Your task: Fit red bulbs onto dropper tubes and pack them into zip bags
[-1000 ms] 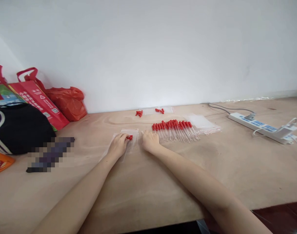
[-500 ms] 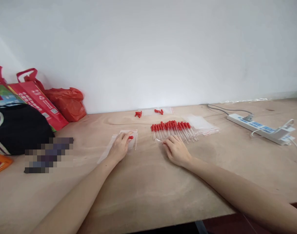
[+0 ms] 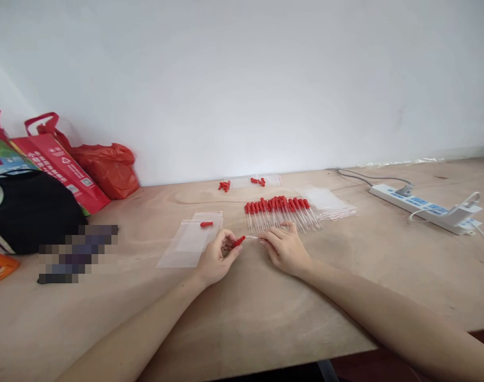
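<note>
Between the thumb and fingers of my left hand is a red rubber dropper bulb, its open end toward the right. My right hand pinches a thin clear dropper tube, whose end points at the bulb; whether they touch I cannot tell. Just beyond my right hand lies a row of droppers with red bulbs and clear stems. One loose red bulb rests on the clear plastic bags left of my left hand.
Several loose red bulbs lie near the wall, with more on a clear bag. A stack of clear zip bags sits behind the droppers. At right is a white power strip; at left, a red plastic bag and a black bag.
My left hand has come off the plastic bags and moved right with a red bulb, leaving one bulb there. My right hand stays nearly in place, its tube now facing the bulb.
</note>
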`<action>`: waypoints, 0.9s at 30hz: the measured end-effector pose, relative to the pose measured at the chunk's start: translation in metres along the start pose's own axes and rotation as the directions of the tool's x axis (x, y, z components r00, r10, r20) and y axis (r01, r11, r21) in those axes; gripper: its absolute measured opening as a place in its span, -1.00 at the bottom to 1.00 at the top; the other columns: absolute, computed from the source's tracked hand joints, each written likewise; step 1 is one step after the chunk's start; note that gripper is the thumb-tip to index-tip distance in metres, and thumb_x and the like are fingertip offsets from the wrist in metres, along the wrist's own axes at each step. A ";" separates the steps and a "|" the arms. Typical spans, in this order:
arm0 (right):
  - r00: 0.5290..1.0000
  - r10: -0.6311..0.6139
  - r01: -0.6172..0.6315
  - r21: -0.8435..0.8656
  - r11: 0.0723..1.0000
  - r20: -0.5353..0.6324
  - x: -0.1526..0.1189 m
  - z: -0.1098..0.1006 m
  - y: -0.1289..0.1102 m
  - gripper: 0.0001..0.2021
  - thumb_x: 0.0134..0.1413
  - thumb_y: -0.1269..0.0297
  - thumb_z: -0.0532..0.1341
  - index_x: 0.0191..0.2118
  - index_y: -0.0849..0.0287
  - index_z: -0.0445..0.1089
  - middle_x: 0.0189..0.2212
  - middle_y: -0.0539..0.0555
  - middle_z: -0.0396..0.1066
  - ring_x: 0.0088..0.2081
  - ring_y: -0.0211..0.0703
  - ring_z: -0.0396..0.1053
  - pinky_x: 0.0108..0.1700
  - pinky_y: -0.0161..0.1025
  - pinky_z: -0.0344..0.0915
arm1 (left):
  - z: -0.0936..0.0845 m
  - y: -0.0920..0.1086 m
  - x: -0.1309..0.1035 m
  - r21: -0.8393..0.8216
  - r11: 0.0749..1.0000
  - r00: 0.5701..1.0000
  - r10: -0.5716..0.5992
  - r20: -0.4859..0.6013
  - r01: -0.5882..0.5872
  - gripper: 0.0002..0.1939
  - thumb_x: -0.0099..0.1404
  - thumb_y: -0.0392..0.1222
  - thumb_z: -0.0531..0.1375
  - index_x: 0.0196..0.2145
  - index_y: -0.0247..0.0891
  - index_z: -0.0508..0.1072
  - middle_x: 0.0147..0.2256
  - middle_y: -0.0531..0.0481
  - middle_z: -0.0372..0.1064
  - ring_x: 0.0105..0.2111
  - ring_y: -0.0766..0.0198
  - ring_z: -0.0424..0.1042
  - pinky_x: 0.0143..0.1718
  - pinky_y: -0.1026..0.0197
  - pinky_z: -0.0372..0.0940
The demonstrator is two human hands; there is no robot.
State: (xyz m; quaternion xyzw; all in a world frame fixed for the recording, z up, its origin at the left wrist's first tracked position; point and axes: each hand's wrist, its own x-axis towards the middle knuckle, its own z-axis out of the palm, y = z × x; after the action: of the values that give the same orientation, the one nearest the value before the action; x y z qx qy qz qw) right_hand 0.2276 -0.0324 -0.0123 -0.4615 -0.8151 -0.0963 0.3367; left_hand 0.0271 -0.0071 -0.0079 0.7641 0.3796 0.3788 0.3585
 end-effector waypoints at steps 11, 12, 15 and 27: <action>1.000 -0.027 0.028 -0.026 0.999 0.007 0.000 0.002 -0.004 -0.82 0.11 0.38 -0.02 -0.30 0.19 0.33 -0.42 0.03 0.40 -0.40 -0.26 0.28 -0.09 -0.12 -0.13 | -0.001 -0.003 -0.001 0.042 0.999 1.000 0.031 -0.004 -0.031 -0.86 0.18 -0.20 0.10 -0.33 -0.23 0.18 -0.41 0.05 0.27 -0.39 0.34 0.32 -0.33 0.27 0.25; 1.000 -0.030 0.031 -0.027 0.999 0.008 0.000 0.002 -0.005 -0.82 0.11 0.38 -0.01 -0.30 0.19 0.33 -0.42 0.03 0.40 -0.40 -0.26 0.27 -0.09 -0.13 -0.14 | -0.001 -0.003 -0.001 0.041 0.998 0.999 0.042 -0.005 -0.042 -0.85 0.18 -0.19 0.10 -0.30 -0.23 0.19 -0.39 0.04 0.29 -0.37 0.33 0.34 -0.31 0.26 0.26; 0.999 -0.042 0.043 -0.019 0.999 0.015 -0.001 0.002 -0.005 -0.82 0.10 0.39 -0.01 -0.30 0.18 0.33 -0.42 0.03 0.39 -0.41 -0.27 0.26 -0.10 -0.13 -0.13 | -0.002 -0.006 0.000 0.092 0.992 0.997 0.081 0.011 -0.082 -0.79 0.20 -0.17 0.09 -0.19 -0.23 0.27 -0.33 0.00 0.35 -0.31 0.29 0.36 -0.27 0.24 0.26; 0.981 -0.153 0.141 0.101 0.985 0.123 0.005 0.001 0.003 -0.79 0.09 0.45 -0.02 -0.33 0.21 0.35 -0.46 0.02 0.37 -0.44 -0.30 0.22 -0.23 -0.21 -0.12 | -0.003 0.001 -0.002 0.305 0.913 0.959 0.282 0.011 -0.272 -0.82 0.26 -0.21 0.02 -0.35 -0.27 0.40 -0.45 0.01 0.33 -0.43 0.32 0.32 -0.38 0.29 0.22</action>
State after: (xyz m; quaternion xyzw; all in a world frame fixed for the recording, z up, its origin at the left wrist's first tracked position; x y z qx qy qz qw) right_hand 0.2278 -0.0266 -0.0100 -0.3893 -0.8707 -0.0530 0.2958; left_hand 0.0236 -0.0088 -0.0060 0.8497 0.3271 0.3754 0.1736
